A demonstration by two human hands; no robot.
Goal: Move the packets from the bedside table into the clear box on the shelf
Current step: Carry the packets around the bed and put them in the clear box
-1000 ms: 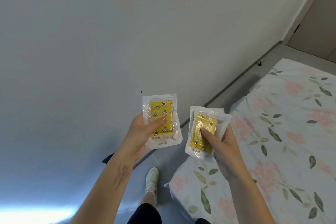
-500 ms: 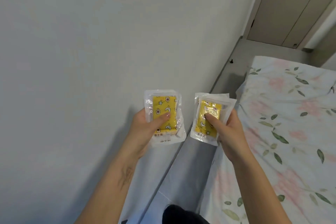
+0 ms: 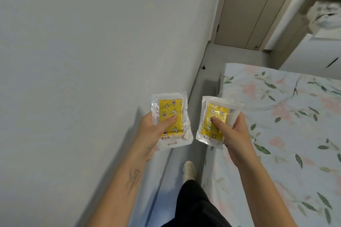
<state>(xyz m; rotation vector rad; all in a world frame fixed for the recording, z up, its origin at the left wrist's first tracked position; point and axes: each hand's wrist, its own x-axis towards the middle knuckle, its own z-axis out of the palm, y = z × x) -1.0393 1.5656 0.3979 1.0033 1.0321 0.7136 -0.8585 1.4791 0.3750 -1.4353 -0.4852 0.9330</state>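
Currently, the left hand (image 3: 147, 131) grips one yellow packet (image 3: 170, 118) and the right hand (image 3: 234, 134) another (image 3: 215, 120), long axes upright; neither shelf nor clear box is visible.

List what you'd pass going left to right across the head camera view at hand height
Wall → left hand → left packet → right packet → right hand → floral bed cover.
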